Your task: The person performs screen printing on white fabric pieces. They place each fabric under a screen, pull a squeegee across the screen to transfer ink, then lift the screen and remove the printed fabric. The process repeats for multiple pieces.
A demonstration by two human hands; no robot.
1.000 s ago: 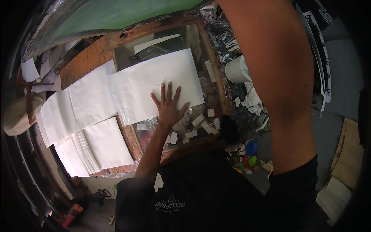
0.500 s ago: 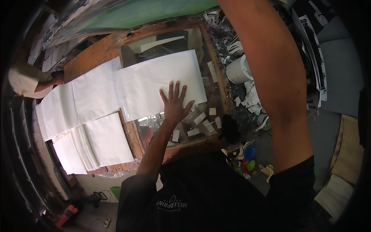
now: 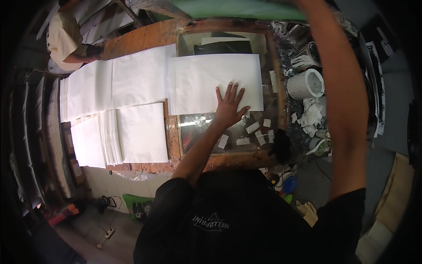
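Observation:
My left hand (image 3: 229, 105) lies flat with fingers spread on the lower right part of a large white sheet (image 3: 198, 81). The sheet rests on a glass panel (image 3: 206, 127) set in a wooden frame (image 3: 173, 136). My right arm (image 3: 343, 101) reaches up past the top edge of the picture toward a green tilted panel (image 3: 228, 8); its hand is out of sight. Small pieces of pale tape (image 3: 252, 127) are stuck to the glass just below my left hand.
More white sheets (image 3: 118, 81) lie in overlapping rows to the left, with a stack (image 3: 140, 132) in front. A white bucket (image 3: 307, 83), cans and rags crowd the right side. Another person (image 3: 66, 37) stands at the upper left.
My left hand stays pressed flat on the white sheet. The view has shifted, and the other person at the upper left has come further into it.

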